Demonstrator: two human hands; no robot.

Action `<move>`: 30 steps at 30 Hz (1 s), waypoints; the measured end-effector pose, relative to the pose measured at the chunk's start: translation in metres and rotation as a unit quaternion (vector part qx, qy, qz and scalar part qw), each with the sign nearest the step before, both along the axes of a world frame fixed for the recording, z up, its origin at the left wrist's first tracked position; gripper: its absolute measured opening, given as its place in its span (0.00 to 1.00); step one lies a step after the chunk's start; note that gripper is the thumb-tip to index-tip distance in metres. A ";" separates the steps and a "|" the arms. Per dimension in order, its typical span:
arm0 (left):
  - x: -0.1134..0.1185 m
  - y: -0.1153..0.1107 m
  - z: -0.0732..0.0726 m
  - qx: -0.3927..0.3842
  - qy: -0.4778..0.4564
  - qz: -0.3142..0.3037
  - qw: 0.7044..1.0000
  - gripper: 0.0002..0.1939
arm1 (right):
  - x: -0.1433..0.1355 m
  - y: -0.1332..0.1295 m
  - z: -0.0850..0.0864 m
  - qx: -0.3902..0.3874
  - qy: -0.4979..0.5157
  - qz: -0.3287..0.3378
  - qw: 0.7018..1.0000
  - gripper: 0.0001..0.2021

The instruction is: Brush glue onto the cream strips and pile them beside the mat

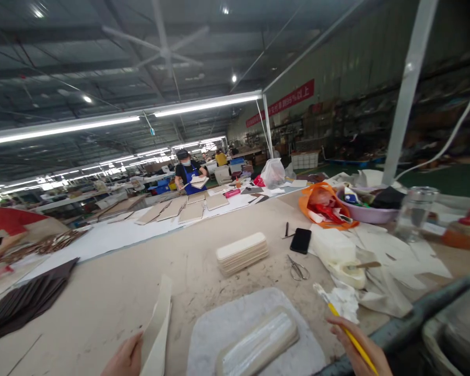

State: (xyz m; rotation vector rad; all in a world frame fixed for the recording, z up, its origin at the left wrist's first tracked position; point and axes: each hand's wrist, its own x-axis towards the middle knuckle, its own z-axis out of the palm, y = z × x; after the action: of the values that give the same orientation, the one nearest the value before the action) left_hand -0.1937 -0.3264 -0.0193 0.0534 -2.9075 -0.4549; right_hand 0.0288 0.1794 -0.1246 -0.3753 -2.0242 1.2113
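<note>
Big workshop hall. Dim roof (62, 57) with beams; ceiling fan (165, 53), blurred. Lit tube light (207, 106) seen above far edge of desk (113, 292); more rows glow behind. Pale post (409, 89) near desk's far right corner. Beyond: green floor (450, 177), greenish wall (352, 78), red banner (292, 102) with pale characters.

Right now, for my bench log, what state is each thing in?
Left hand: gripping pale sheet
Pale sheet: bent
Right hand: holding brush
Brush: tip whitish
Panel: streaked white
Phone: screen dark
Scissors: flat, opening unclear
Orange bag: open
Bottle: upright
Tube lights: lit
</note>
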 end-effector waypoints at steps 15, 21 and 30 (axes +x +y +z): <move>0.185 0.150 -0.024 0.362 -0.276 -0.296 0.840 0.15 | 0.023 -0.096 0.055 -0.205 -0.089 0.135 0.965 0.14; 0.154 0.138 -0.035 0.508 -0.309 -0.170 0.786 0.25 | -0.010 -0.089 0.037 -0.177 -0.059 0.023 0.982 0.17; 0.100 0.139 -0.055 0.449 -0.213 -0.054 0.866 0.31 | -0.073 -0.082 0.028 0.001 -0.098 0.021 0.995 0.14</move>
State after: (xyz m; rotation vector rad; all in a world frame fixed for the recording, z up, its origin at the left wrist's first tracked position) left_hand -0.0939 -0.1871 -0.0742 0.1388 -2.7811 -1.9898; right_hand -0.0440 0.0973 -0.0968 -0.4679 -2.2107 1.2394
